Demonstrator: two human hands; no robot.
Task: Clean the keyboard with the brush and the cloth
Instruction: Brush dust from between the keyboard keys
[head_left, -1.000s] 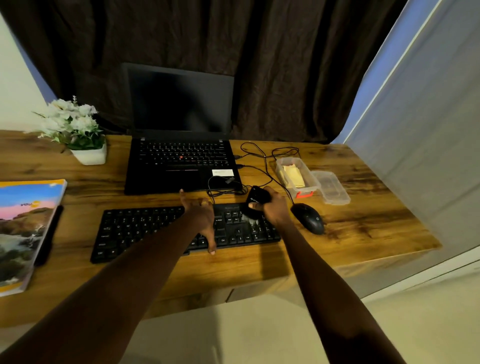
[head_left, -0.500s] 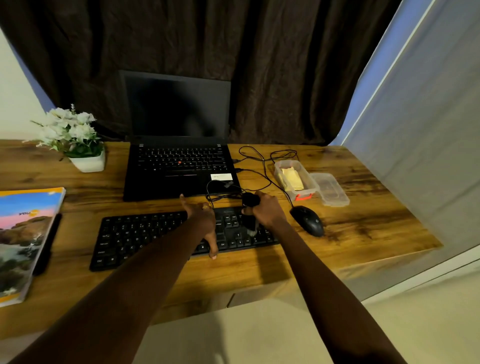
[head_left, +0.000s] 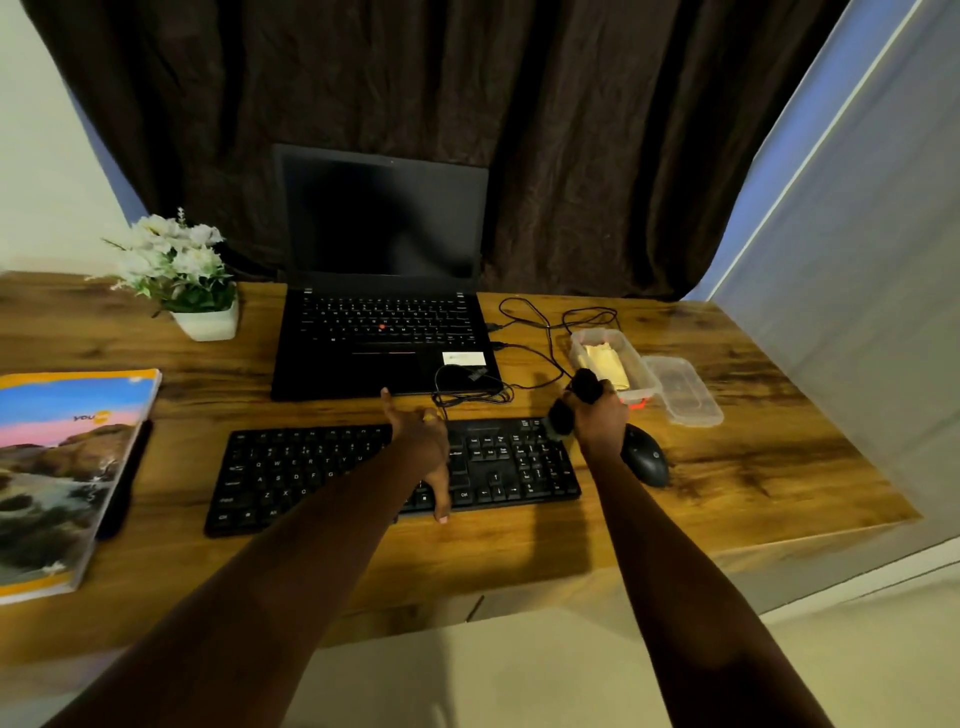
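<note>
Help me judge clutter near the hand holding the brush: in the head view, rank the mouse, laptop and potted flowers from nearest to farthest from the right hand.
1. Mouse: just beside the right hand, on its right.
2. Laptop: behind the keyboard, off to the left.
3. Potted flowers: far left, at the back.

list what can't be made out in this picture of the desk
Head view only:
brush: middle hidden by right hand; bristle end blurred, contact with keyboard unclear
keyboard middle: covered by left hand and forearm
yellow thing in tub: too small to tell if cloth
book: cut off by left edge
</note>
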